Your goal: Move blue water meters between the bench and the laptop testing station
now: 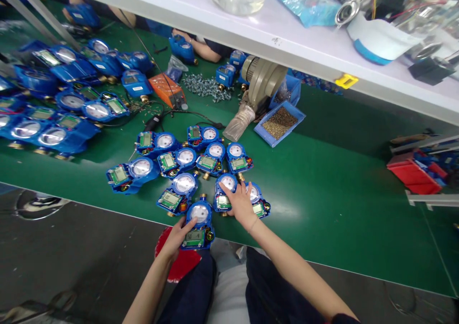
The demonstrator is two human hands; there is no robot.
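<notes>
Several blue water meters with round dials and small green display boards lie in a cluster on the green table [322, 209]. My left hand [175, 238] grips the nearest meter [198, 224] at the table's front edge, fingers curled on its left side. My right hand [239, 203] rests with fingers spread on two meters side by side, one [225, 192] under the fingertips and another [258, 200] to its right.
A big pile of blue meters [53, 104] fills the far left. A blue tray of small brass parts [280, 122], a beige blower [260, 82], an orange box [167, 89] and loose screws [206, 85] lie behind. Red bin [412, 176] at right. White shelf [251, 27] overhead. Another person's arm [202, 49] shows beyond.
</notes>
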